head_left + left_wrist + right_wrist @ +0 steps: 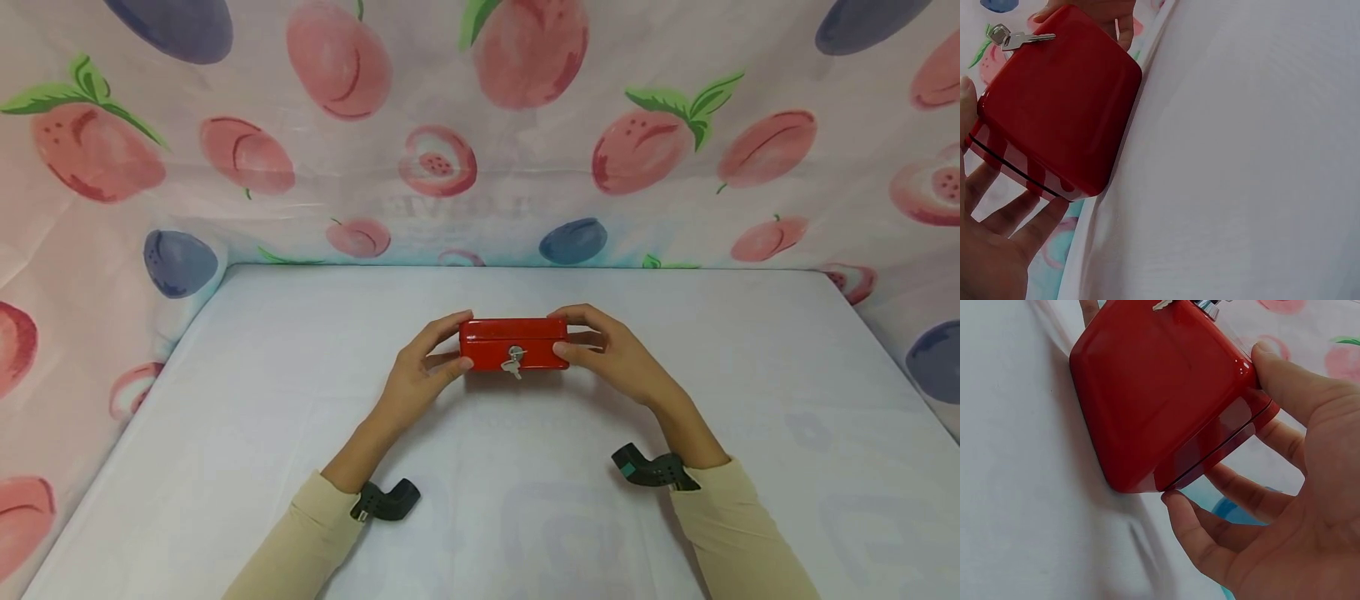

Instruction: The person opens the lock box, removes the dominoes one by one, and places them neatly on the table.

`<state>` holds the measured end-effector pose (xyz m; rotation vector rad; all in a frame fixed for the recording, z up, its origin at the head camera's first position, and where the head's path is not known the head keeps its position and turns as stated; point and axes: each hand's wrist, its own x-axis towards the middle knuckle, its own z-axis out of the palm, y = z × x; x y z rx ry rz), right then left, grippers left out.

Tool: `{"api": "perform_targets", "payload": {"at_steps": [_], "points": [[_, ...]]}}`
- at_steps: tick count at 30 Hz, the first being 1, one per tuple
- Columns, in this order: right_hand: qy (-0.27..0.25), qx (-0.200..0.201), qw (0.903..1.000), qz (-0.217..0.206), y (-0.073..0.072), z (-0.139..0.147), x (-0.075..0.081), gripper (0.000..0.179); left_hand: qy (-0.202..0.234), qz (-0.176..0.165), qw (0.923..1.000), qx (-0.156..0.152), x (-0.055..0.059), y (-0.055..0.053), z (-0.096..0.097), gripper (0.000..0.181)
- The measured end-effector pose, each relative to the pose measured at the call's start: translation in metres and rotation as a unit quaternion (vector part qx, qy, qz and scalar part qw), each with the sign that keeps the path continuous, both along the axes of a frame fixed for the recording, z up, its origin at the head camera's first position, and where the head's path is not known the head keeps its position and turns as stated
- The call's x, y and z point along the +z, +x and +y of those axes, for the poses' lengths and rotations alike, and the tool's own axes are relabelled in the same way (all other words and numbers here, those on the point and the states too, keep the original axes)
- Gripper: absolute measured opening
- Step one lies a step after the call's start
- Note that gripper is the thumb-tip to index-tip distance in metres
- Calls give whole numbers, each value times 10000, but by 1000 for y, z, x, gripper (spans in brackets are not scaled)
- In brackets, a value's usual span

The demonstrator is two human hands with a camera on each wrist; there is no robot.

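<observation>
A small red metal cash box (483, 353) is held between both hands near the middle of the table, its lock side facing me. From the lock hangs a set of silver keys (512, 366), one of them inserted. My left hand (414, 375) grips the box's left end, thumb at the front and fingers along the side and back. At the right end, my right hand (626, 365) grips it the same way. Both wrist views show the broad underside of the box (1063, 106), so it is raised or tilted; whether an edge touches the table cannot be told.
The table (465, 517) has a white cover. Behind it and along the sides hangs a fruit-patterned cloth (525, 167). A black wrist mount (388, 502) sits on the left forearm, and another black mount (648, 468) on the right.
</observation>
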<state>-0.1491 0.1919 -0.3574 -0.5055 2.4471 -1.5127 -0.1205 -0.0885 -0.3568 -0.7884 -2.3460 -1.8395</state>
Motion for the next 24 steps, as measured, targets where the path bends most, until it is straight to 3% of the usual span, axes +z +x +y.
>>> {"api": "perform_targets", "payload": {"at_steps": [2, 4, 9, 11, 19, 24], "points": [[-45, 30, 10000, 13, 0, 0, -1, 40, 22, -51, 10000, 25, -1, 0, 0, 54], [-58, 49, 10000, 10, 2, -1, 2, 40, -10, -30, 10000, 76, -8, -4, 0, 54], [-65, 104, 9999, -82, 10, -7, 21, 38, -99, -135, 9997, 189, -6, -2, 1, 54], [-87, 128, 9998, -139, 12, -8, 24, 38, -126, -281, 9993, 214, 3, 2, 2, 53], [-60, 160, 9997, -151, 13, -8, 24, 39, -416, -888, 9946, 328, 4, 2, 2, 51], [-88, 169, 9996, -220, 14, -7, 25, 39, -290, -1281, 9911, 230, -4, -1, 0, 51]]}}
